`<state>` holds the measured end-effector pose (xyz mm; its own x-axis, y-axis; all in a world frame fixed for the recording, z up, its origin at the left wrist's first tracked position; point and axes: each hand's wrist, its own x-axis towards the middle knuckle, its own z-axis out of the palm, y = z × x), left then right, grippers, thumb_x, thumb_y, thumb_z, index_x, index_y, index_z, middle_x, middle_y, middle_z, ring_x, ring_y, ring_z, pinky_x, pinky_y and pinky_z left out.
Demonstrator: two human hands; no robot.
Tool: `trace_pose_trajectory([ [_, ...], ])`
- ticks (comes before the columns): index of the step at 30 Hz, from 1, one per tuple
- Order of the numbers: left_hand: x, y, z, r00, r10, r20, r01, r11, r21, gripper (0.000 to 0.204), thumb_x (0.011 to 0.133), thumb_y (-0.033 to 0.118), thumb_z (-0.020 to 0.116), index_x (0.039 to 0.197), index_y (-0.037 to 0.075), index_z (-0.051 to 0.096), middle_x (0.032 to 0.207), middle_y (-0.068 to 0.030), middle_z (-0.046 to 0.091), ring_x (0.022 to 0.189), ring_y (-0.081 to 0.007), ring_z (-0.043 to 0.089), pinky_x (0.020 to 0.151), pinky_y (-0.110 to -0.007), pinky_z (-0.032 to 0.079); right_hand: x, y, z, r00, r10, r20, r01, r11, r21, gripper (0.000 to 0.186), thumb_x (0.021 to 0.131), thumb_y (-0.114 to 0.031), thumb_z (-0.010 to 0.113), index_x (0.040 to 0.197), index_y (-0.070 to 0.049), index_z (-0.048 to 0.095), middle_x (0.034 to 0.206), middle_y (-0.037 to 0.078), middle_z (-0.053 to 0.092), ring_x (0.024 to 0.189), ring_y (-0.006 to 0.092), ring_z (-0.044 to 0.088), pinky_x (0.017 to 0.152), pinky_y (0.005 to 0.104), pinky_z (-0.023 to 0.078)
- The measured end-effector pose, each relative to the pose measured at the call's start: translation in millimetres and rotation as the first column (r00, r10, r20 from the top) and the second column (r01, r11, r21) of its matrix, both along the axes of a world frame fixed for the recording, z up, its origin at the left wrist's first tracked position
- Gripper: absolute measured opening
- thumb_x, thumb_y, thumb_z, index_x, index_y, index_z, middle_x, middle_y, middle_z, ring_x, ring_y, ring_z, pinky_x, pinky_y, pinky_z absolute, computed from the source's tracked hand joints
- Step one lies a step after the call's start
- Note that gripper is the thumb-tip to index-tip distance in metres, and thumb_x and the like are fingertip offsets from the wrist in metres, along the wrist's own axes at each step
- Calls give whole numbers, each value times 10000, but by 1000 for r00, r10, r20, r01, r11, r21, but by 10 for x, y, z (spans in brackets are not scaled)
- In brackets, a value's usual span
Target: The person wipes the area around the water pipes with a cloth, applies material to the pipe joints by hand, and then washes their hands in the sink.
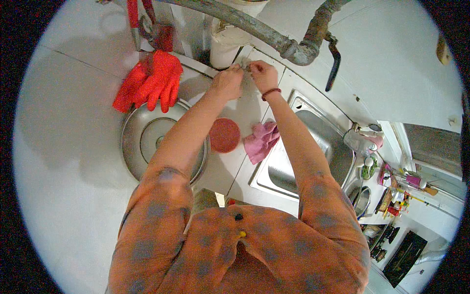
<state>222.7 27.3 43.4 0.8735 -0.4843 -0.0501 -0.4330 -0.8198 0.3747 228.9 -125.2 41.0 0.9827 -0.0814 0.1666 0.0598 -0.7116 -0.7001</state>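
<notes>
Both my arms reach forward to the back corner of the white counter (pixel 225 169). My left hand (pixel 228 82) is closed, its fingertips pinched on something small and greyish. Close beside it, my right hand (pixel 263 73) is also closed, with thumb and fingers pressed together at the same spot. What they hold is too small and blurred to name. A dark red bracelet (pixel 271 93) circles my right wrist. Just behind the hands stands a whitish cylindrical container (pixel 225 46). Between my forearms lie a round red disc (pixel 224 135) and a crumpled pink cloth (pixel 262 142).
A metal sink (pixel 308 122) is set into the counter at right. Under my left forearm sits a large round metal lid (pixel 132 142). Red rubber gloves (pixel 155 81) hang at the left wall. Overhead runs a thick grey pipe (pixel 245 27) with a black-handled valve (pixel 334 61).
</notes>
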Motion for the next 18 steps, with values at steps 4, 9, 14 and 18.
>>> trace_pose_trajectory([
  [4,-124,113,318,969,179,-168,-227,912,-342,386,777,152,568,1139,21,545,1046,-159,593,973,-292,583,818,-367,475,-233,263,816,990,-89,-105,136,508,850,197,834,-96,618,991,23,624,878,74,634,760,146,623,637,273,524],
  [9,-326,438,910,756,233,-612,-653,221,-724,275,840,150,544,1070,3,574,918,-30,602,820,-113,539,745,-266,438,-289,867,1154,960,-252,125,59,615,786,191,811,-68,617,970,38,611,818,76,638,695,140,615,641,246,500],
  [14,-303,571,1122,738,69,-671,-671,-30,-741,306,821,95,532,1117,19,531,977,-60,586,836,-148,554,727,-258,445,-294,1202,872,966,-152,210,-15,774,632,140,799,-35,613,915,42,605,791,67,632,661,124,596,612,232,474],
  [18,-277,781,1124,719,-51,-693,-695,-47,-718,303,830,102,541,1124,33,516,1047,-74,569,927,-177,556,785,-298,450,-340,1096,970,962,-262,-75,138,232,963,114,819,-27,590,911,40,585,792,81,617,705,152,601,636,250,486],
])
